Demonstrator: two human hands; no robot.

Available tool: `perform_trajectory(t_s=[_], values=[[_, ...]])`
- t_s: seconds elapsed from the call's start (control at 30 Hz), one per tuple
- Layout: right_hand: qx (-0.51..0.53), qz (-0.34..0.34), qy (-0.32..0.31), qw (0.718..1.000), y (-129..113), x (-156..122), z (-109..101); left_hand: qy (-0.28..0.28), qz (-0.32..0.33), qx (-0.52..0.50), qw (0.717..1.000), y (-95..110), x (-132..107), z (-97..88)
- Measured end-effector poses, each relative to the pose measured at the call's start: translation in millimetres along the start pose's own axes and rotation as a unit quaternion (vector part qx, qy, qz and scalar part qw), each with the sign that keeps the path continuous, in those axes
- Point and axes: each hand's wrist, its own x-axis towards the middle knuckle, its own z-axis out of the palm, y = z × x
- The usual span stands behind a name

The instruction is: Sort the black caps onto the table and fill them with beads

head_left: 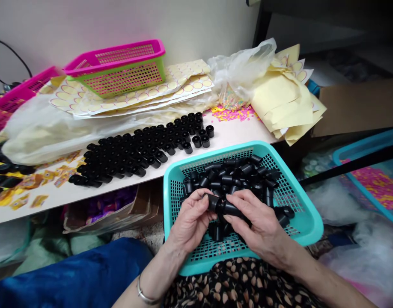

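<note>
Over a turquoise plastic basket (180, 266) on my lap, both hands work among small black plastic cylinders. My left hand (192, 220) pinches one black cylinder (212, 202) between thumb and fingers. Close beside it, my right hand (256, 218) grips another black cylinder (231, 209); the two pieces meet or nearly meet end to end, and I cannot tell whether they are joined. Many loose black cylinders (227, 179) lie jumbled in the basket below. On the table to the left, similar hollow black pieces (129, 156) stand packed in rows.
Behind the rows on the white table (164, 171) lie sticker sheets (183, 85) under a pink and green basket (119, 72). Plastic bags (241, 68), pink and yellow bits (235, 113) and yellow paper (283, 98) sit further right. Another turquoise basket (360, 188) stands at the right.
</note>
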Motion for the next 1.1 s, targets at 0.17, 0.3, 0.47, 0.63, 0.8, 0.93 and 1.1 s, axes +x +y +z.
perform_trajectory(t_s=[0.17, 0.3, 0.47, 0.63, 0.8, 0.93, 1.1], values=[[-0.029, -0.014, -0.016, 0.999, 0.1, 0.5, -2.8, 0.019, 0.029, 0.041, 0.999, 1.2, 0.3, -0.9], [-0.016, -0.006, -0.029, 0.999, 0.2, -0.5, -1.0, 0.028, 0.021, 0.060, 0.998, -1.9, -1.4, -2.3], [0.024, 0.047, 0.029, 0.998, 6.2, -0.4, 15.0, 0.037, 0.007, 0.103, 0.994, -8.9, -2.7, -1.7], [0.034, 0.045, -0.019, 0.998, 4.7, 6.5, 16.8, -0.010, -0.018, 0.204, 0.979, -0.2, -6.4, -9.6], [0.053, 0.114, -0.057, 0.990, -5.1, 9.1, 13.5, -0.063, 0.120, 0.473, 0.871, 21.5, -26.9, -25.2], [0.095, 0.190, -0.108, 0.971, -14.8, 15.1, 20.5, -0.116, 0.270, 0.613, 0.734, 22.6, -39.2, -27.6], [0.082, 0.192, -0.207, 0.956, -6.7, 26.8, 11.6, -0.028, 0.370, 0.624, 0.688, 32.9, -29.3, -49.3]])
